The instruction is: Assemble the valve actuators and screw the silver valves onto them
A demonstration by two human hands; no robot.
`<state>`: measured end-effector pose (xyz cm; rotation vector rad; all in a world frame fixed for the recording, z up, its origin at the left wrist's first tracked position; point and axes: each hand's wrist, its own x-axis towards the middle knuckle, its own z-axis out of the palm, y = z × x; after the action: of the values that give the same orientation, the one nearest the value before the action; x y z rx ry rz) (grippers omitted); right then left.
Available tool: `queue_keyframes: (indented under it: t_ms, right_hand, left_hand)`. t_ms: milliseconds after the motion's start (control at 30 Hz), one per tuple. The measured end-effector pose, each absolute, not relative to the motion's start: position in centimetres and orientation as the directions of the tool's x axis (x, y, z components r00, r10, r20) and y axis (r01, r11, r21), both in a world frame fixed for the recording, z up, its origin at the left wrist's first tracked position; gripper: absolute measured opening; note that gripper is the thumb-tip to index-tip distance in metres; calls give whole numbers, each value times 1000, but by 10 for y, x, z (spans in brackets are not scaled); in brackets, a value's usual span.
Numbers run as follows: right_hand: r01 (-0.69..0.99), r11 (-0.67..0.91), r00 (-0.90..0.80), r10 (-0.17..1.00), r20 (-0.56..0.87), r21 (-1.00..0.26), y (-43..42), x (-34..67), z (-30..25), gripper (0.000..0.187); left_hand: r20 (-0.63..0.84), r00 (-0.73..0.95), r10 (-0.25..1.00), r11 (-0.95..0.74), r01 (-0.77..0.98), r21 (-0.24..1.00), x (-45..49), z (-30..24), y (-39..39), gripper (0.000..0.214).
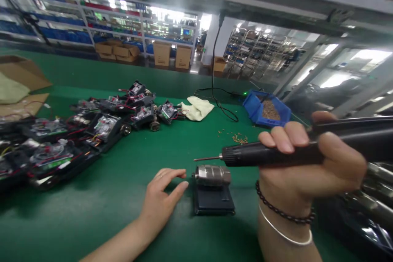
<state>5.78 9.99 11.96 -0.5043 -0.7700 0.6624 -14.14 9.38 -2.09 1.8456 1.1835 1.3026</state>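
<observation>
The right hand (307,168) is wrapped tight around a black electric screwdriver (276,153), its bit pointing left above a small motor assembly (212,190) on the green mat (123,221). The left hand (161,198) lies beside it, fingers loosely spread, holding nothing.

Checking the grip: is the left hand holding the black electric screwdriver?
No, the right hand grips the screwdriver; the left hand rests on the mat.
</observation>
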Motion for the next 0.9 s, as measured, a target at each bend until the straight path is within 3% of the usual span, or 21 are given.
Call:
queue_keyframes:
  t_ms: [133, 300, 667, 900]
  right_hand:
    - [-466, 578, 379, 815, 439, -670, 87, 39, 116, 28]
    - [-473, 552, 307, 834, 458, -687, 89, 28, 108, 24]
    - [-460, 538, 272, 843, 464, -706, 84, 25, 107, 26]
    - [-459, 541, 210, 837, 506, -704, 84, 21, 104, 25]
  left_hand:
    - [378, 146, 914, -405, 262, 876, -143, -19, 93, 22]
    - [393, 160, 906, -420, 203, 885, -144, -21, 94, 17]
    - [617, 196, 762, -640, 370, 673, -146, -21, 97, 14]
    - [640, 202, 742, -661, 381, 646, -146, -20, 97, 14]
